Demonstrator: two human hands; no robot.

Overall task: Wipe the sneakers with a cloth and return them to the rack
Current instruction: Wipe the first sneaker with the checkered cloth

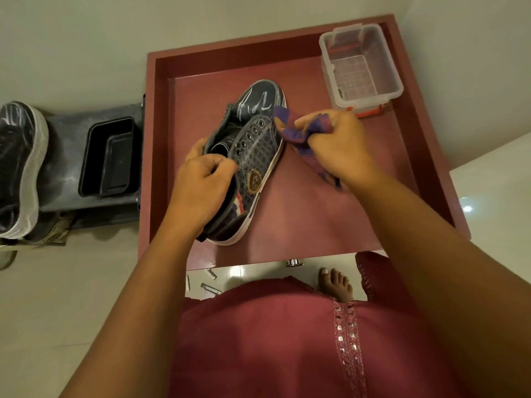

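A dark grey sneaker [253,139] with a white sole, eyelets and a gold badge lies tilted on the red table top [301,214], toe pointing away. My left hand [201,185] grips its collar near the heel. My right hand [336,145] holds a bunched purple cloth [296,133] against the sneaker's right side near the toe. A second dark sneaker [20,168] with a white sole sits on the grey rack [66,156] at the far left.
A clear plastic box [362,67] stands at the table's back right corner. A black tray [110,159] sits on the rack beside the table. The table has a raised red rim [152,139]. My bare foot [336,282] is on the tiled floor below.
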